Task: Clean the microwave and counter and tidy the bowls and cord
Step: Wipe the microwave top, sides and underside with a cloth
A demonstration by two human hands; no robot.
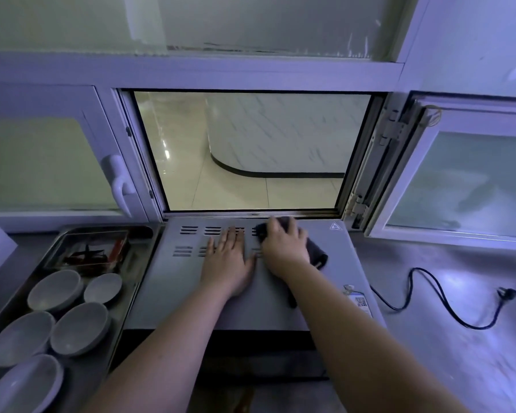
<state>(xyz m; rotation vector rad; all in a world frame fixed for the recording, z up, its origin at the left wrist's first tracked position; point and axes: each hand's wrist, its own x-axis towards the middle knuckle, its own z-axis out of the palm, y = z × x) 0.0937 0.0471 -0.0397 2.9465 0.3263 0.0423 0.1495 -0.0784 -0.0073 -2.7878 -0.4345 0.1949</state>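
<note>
Grey metal of the microwave (251,302) top lies under both hands in the head view. My left hand (227,259) rests flat over the vent slots (188,230), fingers straight, holding nothing. Just beside it, my right hand (283,247) grips a dark cloth (319,255) near the back edge. The bowls (78,329) sit to my left. The cord (438,296) trails across the bench (459,353) to my right, nearer the cloth hand.

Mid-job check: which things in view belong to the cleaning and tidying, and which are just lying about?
Job: microwave; dark cloth held by right hand; left hand flat on the microwave top; five bowls; cord; counter.
Lying about: metal tray under the bowls; dish of red chillies; open window.
</note>
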